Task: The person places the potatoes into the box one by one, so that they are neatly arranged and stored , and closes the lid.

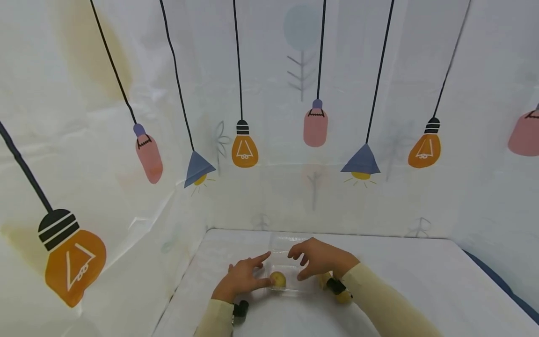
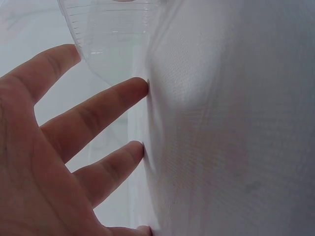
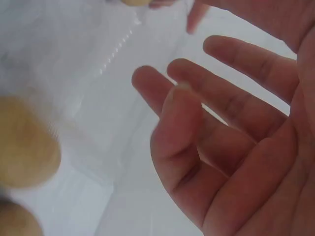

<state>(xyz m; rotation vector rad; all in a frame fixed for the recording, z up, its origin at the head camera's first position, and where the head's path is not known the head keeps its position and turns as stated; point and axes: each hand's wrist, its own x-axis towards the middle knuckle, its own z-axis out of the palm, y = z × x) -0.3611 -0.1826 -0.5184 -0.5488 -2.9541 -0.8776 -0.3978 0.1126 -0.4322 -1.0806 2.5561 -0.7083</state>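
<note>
On the table (image 1: 421,281), clear ridged container (image 1: 291,287)

Soft, diffuse light washes a white sheet printed with hanging lamps (image 1: 273,93), warmer at left, cooler at right and stretched near the frame edges. The left wrist view is dimmer, the white tabletop (image 2: 236,147) shaded grey. At the right wrist, glints dot a clear plastic container (image 3: 93,115) beside a blurred, round yellow object (image 3: 24,145).
</note>
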